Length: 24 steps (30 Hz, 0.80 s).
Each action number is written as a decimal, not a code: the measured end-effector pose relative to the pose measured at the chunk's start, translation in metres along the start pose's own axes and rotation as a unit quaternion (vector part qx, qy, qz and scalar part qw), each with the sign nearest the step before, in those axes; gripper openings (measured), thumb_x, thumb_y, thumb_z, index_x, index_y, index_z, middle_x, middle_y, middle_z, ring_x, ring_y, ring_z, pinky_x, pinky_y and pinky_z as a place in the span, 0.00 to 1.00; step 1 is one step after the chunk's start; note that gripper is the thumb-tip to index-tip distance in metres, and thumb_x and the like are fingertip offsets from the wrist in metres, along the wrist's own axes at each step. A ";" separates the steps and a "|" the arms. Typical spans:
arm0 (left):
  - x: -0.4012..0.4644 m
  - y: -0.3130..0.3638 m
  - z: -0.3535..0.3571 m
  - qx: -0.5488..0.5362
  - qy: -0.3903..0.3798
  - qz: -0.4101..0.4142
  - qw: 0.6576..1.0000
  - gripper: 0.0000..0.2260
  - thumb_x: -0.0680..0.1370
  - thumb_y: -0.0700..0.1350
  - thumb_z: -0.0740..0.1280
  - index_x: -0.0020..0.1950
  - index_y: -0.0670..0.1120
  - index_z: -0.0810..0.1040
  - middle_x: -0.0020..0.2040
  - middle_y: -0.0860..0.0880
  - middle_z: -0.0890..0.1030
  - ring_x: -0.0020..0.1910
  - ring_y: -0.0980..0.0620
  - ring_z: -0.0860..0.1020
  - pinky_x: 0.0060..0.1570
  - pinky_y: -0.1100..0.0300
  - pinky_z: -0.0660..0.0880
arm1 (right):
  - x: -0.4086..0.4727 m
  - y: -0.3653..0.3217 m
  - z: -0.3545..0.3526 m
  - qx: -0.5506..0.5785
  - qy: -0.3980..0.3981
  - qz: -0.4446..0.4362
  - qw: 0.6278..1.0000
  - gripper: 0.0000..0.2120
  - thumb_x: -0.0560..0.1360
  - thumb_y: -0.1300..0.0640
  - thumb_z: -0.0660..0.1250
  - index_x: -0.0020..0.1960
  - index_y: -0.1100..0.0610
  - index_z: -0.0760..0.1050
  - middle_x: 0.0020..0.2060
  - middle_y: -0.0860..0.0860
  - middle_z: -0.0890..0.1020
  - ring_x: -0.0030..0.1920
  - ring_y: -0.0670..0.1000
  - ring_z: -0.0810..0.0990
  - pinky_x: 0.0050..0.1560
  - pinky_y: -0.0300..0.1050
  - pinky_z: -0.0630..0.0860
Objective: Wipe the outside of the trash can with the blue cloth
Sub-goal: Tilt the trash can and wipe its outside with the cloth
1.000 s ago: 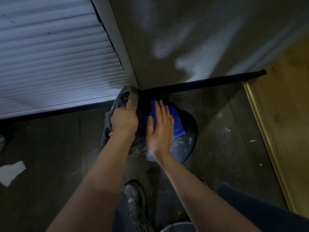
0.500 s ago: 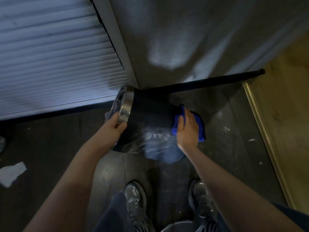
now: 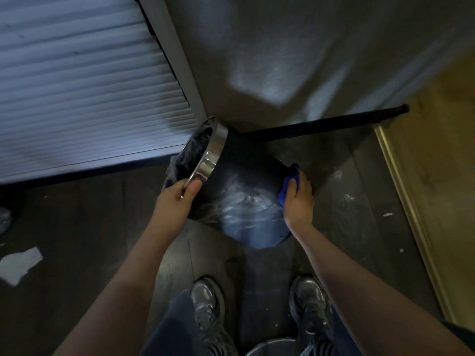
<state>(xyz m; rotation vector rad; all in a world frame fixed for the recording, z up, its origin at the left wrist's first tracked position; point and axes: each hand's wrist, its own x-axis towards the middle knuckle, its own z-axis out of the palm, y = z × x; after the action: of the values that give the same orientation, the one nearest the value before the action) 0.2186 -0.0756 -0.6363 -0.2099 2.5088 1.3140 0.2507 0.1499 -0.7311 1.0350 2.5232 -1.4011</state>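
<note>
Left hand [image 3: 177, 199] gripping tilted trash can [image 3: 246, 191] rim, right hand [image 3: 299, 199] pressing blue cloth [image 3: 289, 182]

A trash can [image 3: 239, 181] lies tipped on the floor [image 3: 77, 227] in the corner where a slatted shutter [image 3: 77, 86] on the left meets a wall [image 3: 295, 60] behind, its open rim toward the shutter and its base toward the right. The left hand [image 3: 177, 199] grips the rim's near edge, and the right hand [image 3: 298, 199] presses a cloth [image 3: 288, 183] against the can's side near the base. Two shoes [image 3: 208, 309] stand nearer the viewer, and a scrap of paper [image 3: 20, 263] lies on the floor far left
</note>
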 end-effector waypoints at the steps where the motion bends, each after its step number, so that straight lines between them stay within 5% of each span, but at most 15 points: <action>1: 0.001 0.003 0.004 -0.009 0.010 -0.004 1.000 0.14 0.78 0.46 0.61 0.33 0.54 0.72 0.31 0.55 0.74 0.33 0.61 0.71 0.30 0.77 0.66 | -0.004 -0.012 0.004 -0.017 0.014 -0.011 1.000 0.20 0.80 0.55 0.50 0.72 0.55 0.58 0.72 0.54 0.64 0.72 0.54 0.60 0.72 0.55 0.55; 5: 0.007 0.009 0.018 -0.025 0.046 -0.019 0.998 0.15 0.79 0.49 0.59 0.32 0.50 0.72 0.30 0.52 0.72 0.32 0.57 0.70 0.34 0.65 0.67 | -0.035 -0.083 0.042 -0.060 0.033 -0.167 0.984 0.22 0.78 0.52 0.53 0.72 0.52 0.59 0.72 0.52 0.65 0.71 0.54 0.62 0.68 0.56 0.58; 8: 0.006 0.006 0.016 -0.050 0.058 -0.032 0.997 0.14 0.79 0.51 0.58 0.35 0.49 0.74 0.31 0.53 0.73 0.32 0.58 0.70 0.31 0.67 0.67 | -0.051 -0.114 0.064 -0.066 -0.001 -0.212 0.975 0.23 0.77 0.50 0.50 0.72 0.50 0.57 0.73 0.50 0.64 0.73 0.53 0.59 0.70 0.54 0.53; 11: 0.009 0.001 0.013 -0.060 0.070 -0.050 0.994 0.14 0.78 0.52 0.59 0.34 0.50 0.74 0.31 0.54 0.73 0.31 0.59 0.70 0.27 0.73 0.67 | -0.048 -0.099 0.060 -0.110 -0.037 -0.300 0.947 0.23 0.78 0.50 0.51 0.72 0.49 0.57 0.73 0.49 0.63 0.73 0.53 0.59 0.70 0.51 0.54; 14: 0.012 0.002 0.017 -0.060 0.083 -0.070 0.992 0.16 0.78 0.51 0.60 0.30 0.51 0.72 0.29 0.52 0.72 0.30 0.57 0.70 0.29 0.65 0.67 | -0.038 -0.070 0.047 -0.147 -0.047 -0.360 0.920 0.23 0.77 0.49 0.52 0.71 0.49 0.60 0.71 0.50 0.66 0.71 0.53 0.64 0.68 0.49 0.58; 16: 0.014 0.002 0.014 -0.078 0.083 -0.088 0.990 0.16 0.78 0.51 0.60 0.33 0.45 0.75 0.31 0.48 0.73 0.35 0.51 0.73 0.34 0.59 0.71 | -0.027 -0.050 0.036 -0.155 -0.030 -0.320 0.934 0.23 0.77 0.48 0.50 0.71 0.51 0.62 0.70 0.51 0.68 0.70 0.53 0.65 0.67 0.50 0.61; 20: 0.013 -0.004 0.012 -0.117 0.084 -0.130 0.981 0.18 0.78 0.52 0.59 0.53 0.39 0.78 0.51 0.33 0.78 0.56 0.35 0.76 0.51 0.49 0.73 | -0.005 -0.011 0.011 -0.132 0.003 -0.190 0.973 0.23 0.78 0.50 0.49 0.71 0.55 0.61 0.70 0.52 0.67 0.72 0.52 0.63 0.70 0.51 0.59; 24: 0.013 0.002 0.014 -0.111 0.093 -0.123 0.982 0.18 0.79 0.51 0.58 0.53 0.38 0.78 0.53 0.31 0.77 0.56 0.33 0.75 0.53 0.48 0.73 | 0.003 -0.030 0.023 -0.120 0.039 -0.087 0.988 0.21 0.80 0.55 0.52 0.72 0.55 0.59 0.72 0.52 0.64 0.73 0.53 0.59 0.72 0.51 0.53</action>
<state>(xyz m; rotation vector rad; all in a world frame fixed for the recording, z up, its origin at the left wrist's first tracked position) 0.2086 -0.0623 -0.6465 -0.6989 2.3779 1.5274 0.2253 0.1231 -0.7235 0.8610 2.8100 -1.0736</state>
